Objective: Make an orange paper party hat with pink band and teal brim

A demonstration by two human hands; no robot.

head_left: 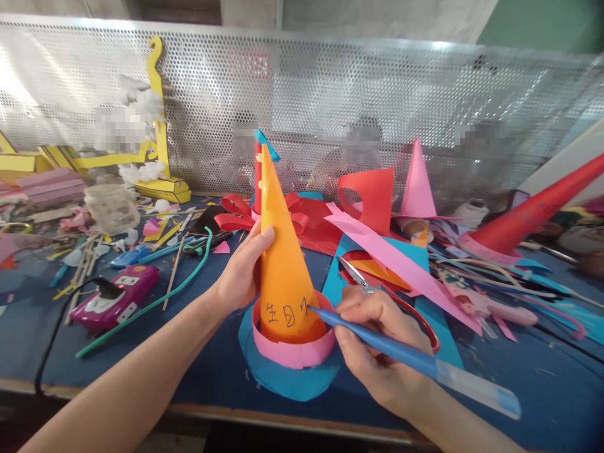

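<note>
An orange paper cone hat (287, 264) stands upright, with a pink paper band (297, 353) round its base and a blue paper disc (302, 385) beneath. Dark handwritten characters (287, 313) run across its lower front. My left hand (245, 261) is closed round the cone's left side; some fingers are hidden behind it. Between the fingers of my right hand (377, 333) is a blue pen (391, 346), its tip touching the orange paper at the last character. Partly hidden behind that hand lie scissors (356, 275) with red handles.
A magenta power strip (116, 296) with a black cord and a green strip (189, 280) lie left. Behind are a red bow (236, 214), a pink cone (418, 182) and a perforated metal screen (302, 94). Right are a pink glue gun (491, 308) and a red cone (533, 217).
</note>
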